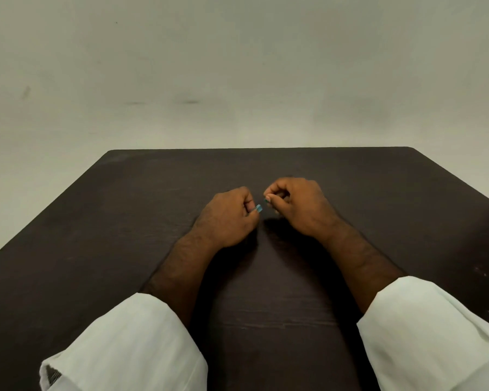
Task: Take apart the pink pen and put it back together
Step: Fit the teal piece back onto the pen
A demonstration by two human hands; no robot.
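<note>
My left hand (228, 218) is curled into a fist over the middle of the dark table (124, 221). A short blue pen piece (258, 208) sticks out between its thumb and fingers. Just to the right, my right hand (295, 206) pinches another small bluish pen piece (266, 200) at its fingertips. A narrow gap separates the two blue ends, which point at each other. The fingers hide the rest of the pen, and no pink part shows.
White sleeves (130, 348) cover both forearms near the bottom edge. The table's far edge (260, 149) meets a plain pale wall (237, 66). Nothing else lies on the table.
</note>
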